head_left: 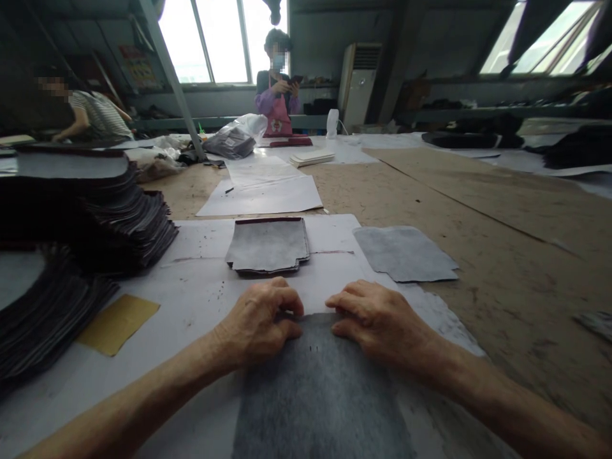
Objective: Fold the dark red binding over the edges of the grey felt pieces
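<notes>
A grey fabric piece (320, 389) lies flat in front of me on white paper. My left hand (262, 319) pinches its far edge near the left corner, thumb below and fingers curled over. Across a short gap, my right hand (370, 319) is closed in the same way on the far edge at the right. Small dark marks show on the fabric between the hands. Just beyond them sits a small stack of grey cut pieces (268, 244) with a dark red far edge. To its right rests a single grey cut piece (406, 253).
Tall stacks of dark-edged pieces (143, 223) stand at the left, near a yellow card (118, 323). White sheets (268, 194) lie farther back on the brown table (482, 255). A person in a pink apron (278, 115) stands across the table; another person (98, 115) bends at far left.
</notes>
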`<act>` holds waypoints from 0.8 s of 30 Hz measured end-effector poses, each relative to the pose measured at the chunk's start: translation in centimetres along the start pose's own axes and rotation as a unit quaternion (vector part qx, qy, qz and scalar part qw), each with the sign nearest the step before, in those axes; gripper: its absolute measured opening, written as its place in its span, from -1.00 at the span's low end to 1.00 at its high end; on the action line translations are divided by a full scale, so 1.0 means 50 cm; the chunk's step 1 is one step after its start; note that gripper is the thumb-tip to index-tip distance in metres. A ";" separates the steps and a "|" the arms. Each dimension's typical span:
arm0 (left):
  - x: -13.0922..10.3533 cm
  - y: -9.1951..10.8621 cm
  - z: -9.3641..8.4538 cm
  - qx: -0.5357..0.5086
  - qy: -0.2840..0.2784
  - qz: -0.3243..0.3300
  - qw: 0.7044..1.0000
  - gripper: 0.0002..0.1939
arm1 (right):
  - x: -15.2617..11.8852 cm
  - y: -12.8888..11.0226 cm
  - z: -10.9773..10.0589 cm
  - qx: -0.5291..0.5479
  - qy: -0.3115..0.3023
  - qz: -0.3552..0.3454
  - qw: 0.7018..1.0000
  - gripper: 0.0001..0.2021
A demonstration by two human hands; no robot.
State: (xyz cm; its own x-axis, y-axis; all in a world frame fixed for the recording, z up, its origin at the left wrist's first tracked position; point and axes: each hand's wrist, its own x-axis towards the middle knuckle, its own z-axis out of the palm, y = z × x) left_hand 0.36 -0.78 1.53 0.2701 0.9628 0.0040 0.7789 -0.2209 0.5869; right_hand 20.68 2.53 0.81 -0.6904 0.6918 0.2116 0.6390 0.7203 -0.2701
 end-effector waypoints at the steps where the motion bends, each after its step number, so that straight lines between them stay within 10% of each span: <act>1: -0.001 -0.006 0.005 -0.015 0.020 0.027 0.999 -0.90 | -0.005 0.004 0.001 0.014 0.015 -0.004 1.000 -0.79; 12: -0.013 -0.050 0.010 0.051 0.050 0.321 0.944 -0.68 | -0.036 0.021 0.011 -0.010 0.094 -0.191 0.977 -0.74; 24: -0.010 -0.045 0.001 0.111 -0.015 0.341 0.933 -0.72 | -0.038 0.016 -0.001 -0.058 0.036 -0.227 0.972 -0.74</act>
State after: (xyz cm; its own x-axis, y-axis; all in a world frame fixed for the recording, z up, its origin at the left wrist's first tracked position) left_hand -1.50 -0.79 0.16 0.7590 0.5824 0.2911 0.5172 -0.8109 0.2739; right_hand 22.53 1.82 0.25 -0.8871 0.3008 0.3500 0.3113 0.9499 -0.0273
